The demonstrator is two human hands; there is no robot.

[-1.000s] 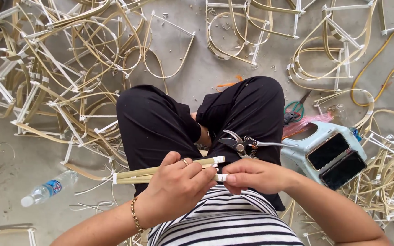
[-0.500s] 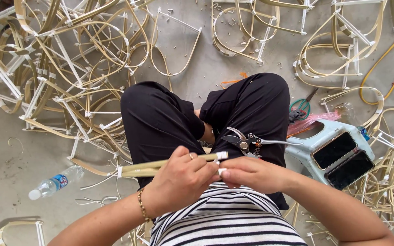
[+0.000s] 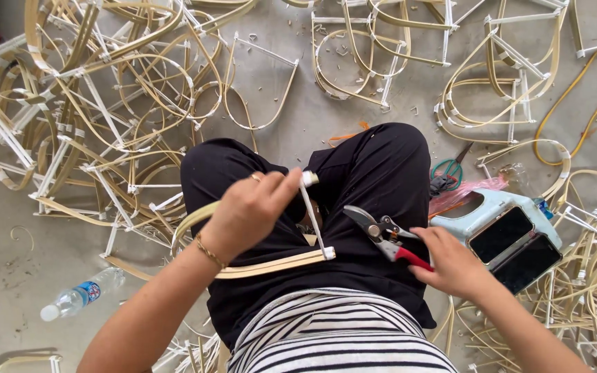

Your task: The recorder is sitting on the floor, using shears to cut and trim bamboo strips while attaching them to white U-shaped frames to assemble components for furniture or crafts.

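Note:
My left hand [image 3: 249, 211] grips a bent bamboo strip frame [image 3: 271, 264] over my lap, pinching its white wrapped cross-stick [image 3: 312, 214] near the top end. The curved strip loops under my wrist and ends at a white taped joint. My right hand [image 3: 450, 261] holds red-handled pruning shears [image 3: 381, 233], their blades pointing toward the frame but apart from it. I sit in black trousers and a striped top.
Heaps of finished bamboo frames [image 3: 105, 117] cover the concrete floor left, top and right. A pale blue stool [image 3: 478, 211] with two phones [image 3: 516, 242] stands at my right, green-handled scissors [image 3: 450, 171] beside it. A water bottle [image 3: 81, 295] lies lower left.
The hands have separated. My left hand lifted and turned the frame so its white cross-stick stands up; my right hand moved right and now holds the shears that lay on my knee.

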